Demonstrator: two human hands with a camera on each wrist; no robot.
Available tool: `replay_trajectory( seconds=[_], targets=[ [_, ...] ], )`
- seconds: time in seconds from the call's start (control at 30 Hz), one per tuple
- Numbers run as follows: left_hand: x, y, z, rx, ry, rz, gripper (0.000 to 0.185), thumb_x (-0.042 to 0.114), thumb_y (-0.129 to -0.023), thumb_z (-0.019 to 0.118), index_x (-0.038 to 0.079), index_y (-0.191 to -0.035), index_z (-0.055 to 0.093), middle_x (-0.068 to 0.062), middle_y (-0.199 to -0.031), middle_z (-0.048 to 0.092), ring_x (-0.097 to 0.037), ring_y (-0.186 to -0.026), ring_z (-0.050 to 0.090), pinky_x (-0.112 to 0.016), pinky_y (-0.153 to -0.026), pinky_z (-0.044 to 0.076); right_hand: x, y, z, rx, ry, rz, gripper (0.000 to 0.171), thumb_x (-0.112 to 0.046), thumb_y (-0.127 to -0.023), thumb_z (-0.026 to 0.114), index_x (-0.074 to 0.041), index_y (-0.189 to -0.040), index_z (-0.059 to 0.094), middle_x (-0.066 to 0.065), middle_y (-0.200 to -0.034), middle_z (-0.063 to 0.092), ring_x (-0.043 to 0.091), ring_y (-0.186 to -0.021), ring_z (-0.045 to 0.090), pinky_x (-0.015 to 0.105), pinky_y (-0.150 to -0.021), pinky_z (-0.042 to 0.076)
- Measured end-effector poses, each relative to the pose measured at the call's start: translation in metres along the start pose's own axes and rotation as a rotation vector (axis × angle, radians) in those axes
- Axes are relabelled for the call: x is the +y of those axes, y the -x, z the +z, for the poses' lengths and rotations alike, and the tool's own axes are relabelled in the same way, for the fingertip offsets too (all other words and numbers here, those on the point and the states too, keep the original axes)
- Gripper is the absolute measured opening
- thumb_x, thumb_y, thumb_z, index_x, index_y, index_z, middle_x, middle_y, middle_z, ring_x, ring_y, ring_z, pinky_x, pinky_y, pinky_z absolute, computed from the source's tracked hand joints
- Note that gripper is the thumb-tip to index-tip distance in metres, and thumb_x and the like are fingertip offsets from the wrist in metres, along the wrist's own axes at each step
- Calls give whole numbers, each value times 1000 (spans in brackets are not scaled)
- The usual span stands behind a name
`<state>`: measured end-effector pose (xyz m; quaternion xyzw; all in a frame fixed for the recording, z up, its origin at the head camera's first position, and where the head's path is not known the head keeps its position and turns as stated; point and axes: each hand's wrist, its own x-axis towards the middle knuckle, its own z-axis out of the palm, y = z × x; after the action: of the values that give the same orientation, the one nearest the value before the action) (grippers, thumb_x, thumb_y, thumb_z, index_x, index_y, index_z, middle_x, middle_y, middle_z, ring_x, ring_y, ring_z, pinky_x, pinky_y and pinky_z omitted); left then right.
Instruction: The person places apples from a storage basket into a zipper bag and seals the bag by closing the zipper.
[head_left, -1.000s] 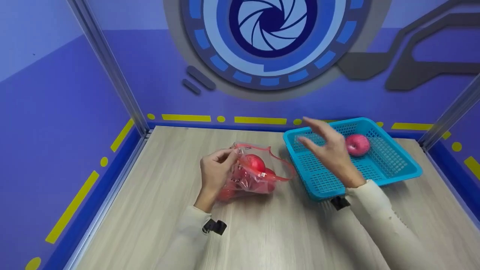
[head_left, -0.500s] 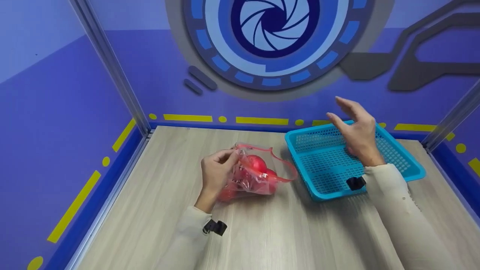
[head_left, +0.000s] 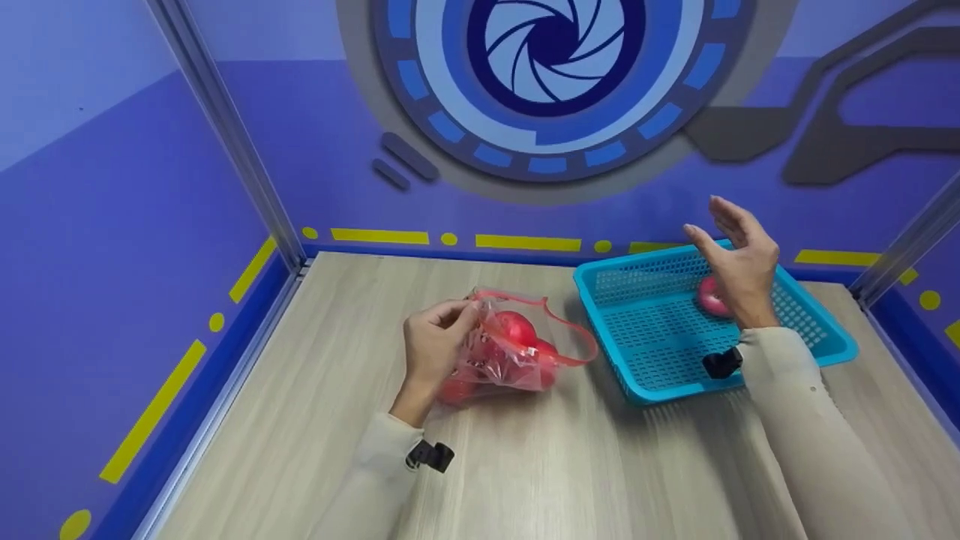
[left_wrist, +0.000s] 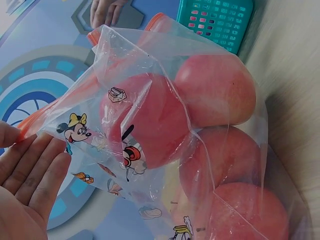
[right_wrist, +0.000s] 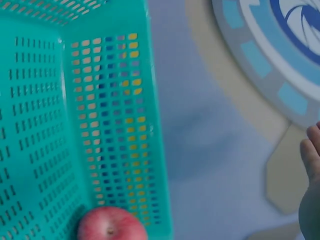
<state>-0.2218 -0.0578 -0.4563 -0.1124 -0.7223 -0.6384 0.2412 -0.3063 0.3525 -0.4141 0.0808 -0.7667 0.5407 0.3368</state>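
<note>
My left hand [head_left: 435, 341] pinches the red-trimmed rim of a clear zip bag [head_left: 487, 375] between thumb and fingers. Several red apples [left_wrist: 150, 125] lie inside the bag, seen through printed cartoon figures in the left wrist view. The bag's mouth gapes toward the basket. Above the right part of a blue plastic basket [head_left: 637, 394] hovers my right hand [head_left: 739, 266], fingers and thumb spread apart with nothing between them. One red apple [head_left: 712, 297] sits in the basket, partly hidden behind that hand; it shows whole-coloured at the bottom of the right wrist view, cut by the frame edge.
The basket stands at the back right of a wooden table [head_left: 525, 465], close to the blue patterned back wall [head_left: 465, 202]. Metal posts [head_left: 240, 150] rise at the corners. The bag rests left of the basket, a small gap between them.
My right hand has moved right, from over the basket's left part to above the apple, its fingers staying spread. The left hand keeps its pinch on the bag.
</note>
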Motion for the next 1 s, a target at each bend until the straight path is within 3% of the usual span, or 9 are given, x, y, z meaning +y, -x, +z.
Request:
replay_trajectory(
  seconds=[0.17, 0.4, 0.7, 1.0],
  targets=[
    [0, 0, 0, 2, -12, -6, 11, 13, -96, 81, 3, -94, 84, -4, -84, 78, -15, -72, 69, -22, -63, 54, 24, -2, -9, 63, -22, 66, 63, -15, -93, 85, -8, -150, 59, 7, -151, 60, 20, -140, 55, 31, -115, 42],
    [0, 0, 1, 3, -8, -19, 12, 14, -96, 82, 3, -95, 84, -5, -85, 79, -16, -73, 70, -22, -64, 55, 33, 3, -20, 147, -17, 193, 68, -23, -94, 84, -11, -154, 55, 6, -156, 56, 18, -144, 51, 31, -118, 38],
    [-3, 2, 1, 10, -1, -2, 11, 13, -95, 82, 2, -94, 84, -5, -85, 79, -14, -73, 71, -22, -65, 56, 48, 4, -24, 222, -59, 293, 69, -26, -94, 85, -12, -154, 55, 8, -156, 55, 17, -144, 51, 29, -118, 36],
    [-1, 1, 0, 1, -7, -5, 12, 14, -96, 81, 3, -96, 84, -4, -87, 79, -15, -74, 71, -22, -66, 56, 68, 4, -29, 174, -13, 408, 80, -36, -93, 84, -16, -160, 46, 4, -162, 49, 16, -149, 43, 24, -119, 31]
  ],
)
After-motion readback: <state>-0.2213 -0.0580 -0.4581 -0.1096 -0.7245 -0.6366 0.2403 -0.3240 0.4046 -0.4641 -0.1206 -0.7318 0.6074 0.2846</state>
